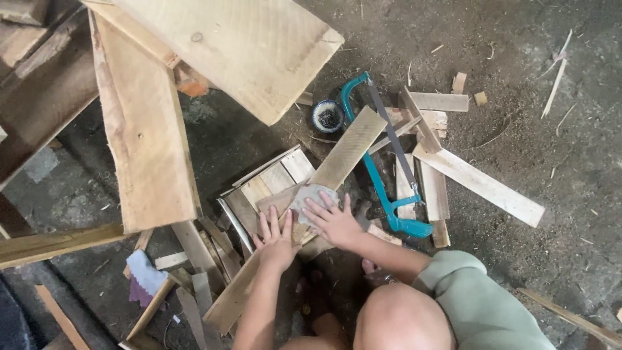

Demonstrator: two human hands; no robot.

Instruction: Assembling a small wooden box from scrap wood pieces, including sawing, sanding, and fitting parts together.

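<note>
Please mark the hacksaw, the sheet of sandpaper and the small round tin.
hacksaw point(378, 185): head view, on the blue frame bar.
sheet of sandpaper point(311, 196): head view, on the grey sheet above the right hand's fingers.
small round tin point(328, 116): head view, on its dark open middle.

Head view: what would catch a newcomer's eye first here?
A teal hacksaw lies on the dirt floor right of centre, across wood offcuts. Just below centre, the hands press on a long plank: the right hand on a grey sanding sheet, the left hand flat beside it. Broad boards lean at upper left.
</note>
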